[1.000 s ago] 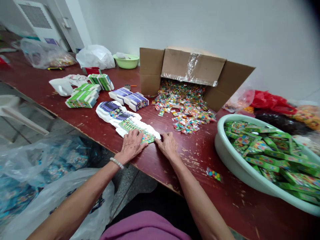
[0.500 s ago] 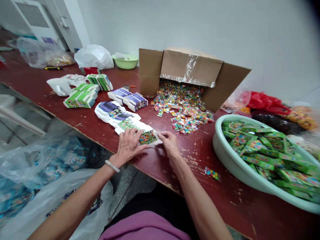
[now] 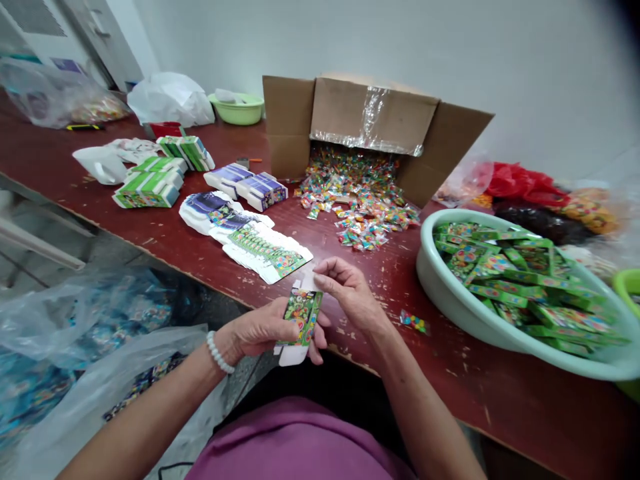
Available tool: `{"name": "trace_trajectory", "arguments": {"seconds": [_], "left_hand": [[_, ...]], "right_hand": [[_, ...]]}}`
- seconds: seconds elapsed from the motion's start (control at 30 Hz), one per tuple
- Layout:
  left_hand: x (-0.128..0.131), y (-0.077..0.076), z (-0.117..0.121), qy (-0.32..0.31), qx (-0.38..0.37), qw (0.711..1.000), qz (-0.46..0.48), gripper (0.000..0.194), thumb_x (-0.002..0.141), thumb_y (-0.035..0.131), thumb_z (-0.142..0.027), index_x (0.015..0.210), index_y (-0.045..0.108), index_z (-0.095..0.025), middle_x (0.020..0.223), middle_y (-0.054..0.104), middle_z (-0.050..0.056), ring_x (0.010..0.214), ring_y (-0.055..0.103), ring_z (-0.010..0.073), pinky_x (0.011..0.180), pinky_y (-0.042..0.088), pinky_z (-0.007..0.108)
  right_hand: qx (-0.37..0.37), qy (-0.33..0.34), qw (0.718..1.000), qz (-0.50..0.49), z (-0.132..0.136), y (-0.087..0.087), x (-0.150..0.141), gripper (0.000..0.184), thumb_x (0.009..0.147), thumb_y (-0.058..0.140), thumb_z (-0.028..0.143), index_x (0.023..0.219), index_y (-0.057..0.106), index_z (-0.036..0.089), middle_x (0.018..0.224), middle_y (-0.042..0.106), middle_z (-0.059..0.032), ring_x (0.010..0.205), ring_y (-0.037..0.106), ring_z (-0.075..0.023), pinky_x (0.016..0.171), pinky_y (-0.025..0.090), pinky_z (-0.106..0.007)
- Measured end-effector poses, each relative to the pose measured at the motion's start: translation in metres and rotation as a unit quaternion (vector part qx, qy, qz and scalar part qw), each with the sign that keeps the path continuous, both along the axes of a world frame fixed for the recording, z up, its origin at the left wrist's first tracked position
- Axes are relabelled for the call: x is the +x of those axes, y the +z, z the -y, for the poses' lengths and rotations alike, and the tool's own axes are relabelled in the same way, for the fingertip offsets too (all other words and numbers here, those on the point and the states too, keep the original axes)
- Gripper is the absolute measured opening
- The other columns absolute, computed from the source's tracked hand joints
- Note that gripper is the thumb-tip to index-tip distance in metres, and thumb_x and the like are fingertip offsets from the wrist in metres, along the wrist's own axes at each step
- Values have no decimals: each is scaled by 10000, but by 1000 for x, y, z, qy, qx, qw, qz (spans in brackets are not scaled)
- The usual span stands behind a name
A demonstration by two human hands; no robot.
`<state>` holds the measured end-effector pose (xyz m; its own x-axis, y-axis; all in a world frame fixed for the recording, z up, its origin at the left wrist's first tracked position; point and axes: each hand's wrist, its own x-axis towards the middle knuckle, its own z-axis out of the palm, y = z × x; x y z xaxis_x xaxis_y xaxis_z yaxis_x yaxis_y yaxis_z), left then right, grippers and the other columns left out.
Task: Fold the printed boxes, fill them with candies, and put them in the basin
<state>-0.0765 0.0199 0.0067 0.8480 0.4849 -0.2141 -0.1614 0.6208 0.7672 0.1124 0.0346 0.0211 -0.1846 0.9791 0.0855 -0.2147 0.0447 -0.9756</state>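
Above the table edge, my left hand (image 3: 255, 333) grips a green printed paper carton (image 3: 303, 317) with white end flaps, held upright. My right hand (image 3: 350, 290) pinches the carton's upper white flap between its fingertips. A pearl-like bead bracelet (image 3: 218, 352) circles my left wrist. Just beyond my hands lies a row of flat, unfolded carton blanks (image 3: 260, 243), printed in green and purple on white. The carton's back is hidden by my left hand.
A spilled heap of wrapped sweets (image 3: 360, 207) fans from a tipped cardboard box (image 3: 375, 110). A pale green basin (image 3: 425, 267) of green cartons stands right, on a worn red table (image 3: 460, 373). Stacked cartons (image 3: 147, 190) stand left; plastic bags (image 3: 95, 327) hang below.
The green carton has been lifted off the table and stood upright between my hands. My hands have moved from pressing it flat on the table to holding it above the table edge.
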Motion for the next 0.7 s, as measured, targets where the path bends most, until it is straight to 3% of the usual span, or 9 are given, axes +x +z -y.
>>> {"name": "trace_trajectory", "arguments": {"seconds": [0.23,0.33,0.43,0.53,0.7], "left_hand": [[3,3,4,41,45,998,-20,635,590,915,-489,1065,719,-115,938,763,128,787,738,247,757,553,332],[6,7,5,48,83,995,-22,627,612,887,-548,1031,726,-110,920,749,114,837,710,234,825,527,330],[11,8,7,48,117,991,-34,602,669,811,-632,964,736,-112,858,723,87,825,661,206,818,493,304],[14,6,10,55,140,987,-59,583,678,788,-658,917,731,-130,805,686,49,773,600,178,750,459,276],[14,4,9,14,187,977,-104,634,683,731,-730,831,713,-114,757,640,43,705,531,159,660,395,253]], "right_hand": [[5,-4,1000,-11,15,1,3,249,847,700,361,1060,648,242,968,686,-16,831,631,-147,746,523,-269],[66,-61,993,79,26,0,6,342,862,683,329,1184,593,256,1038,648,-37,860,610,-166,762,518,-305],[217,-145,930,258,38,1,9,300,843,700,252,1132,620,233,1089,597,-71,963,583,-209,840,498,-359],[306,-117,867,376,46,6,13,251,844,703,229,1082,625,206,1095,607,-96,1022,572,-250,885,481,-400],[288,-56,863,411,52,10,17,228,844,708,219,1048,605,214,1070,622,-75,961,605,-222,798,504,-337]]}}
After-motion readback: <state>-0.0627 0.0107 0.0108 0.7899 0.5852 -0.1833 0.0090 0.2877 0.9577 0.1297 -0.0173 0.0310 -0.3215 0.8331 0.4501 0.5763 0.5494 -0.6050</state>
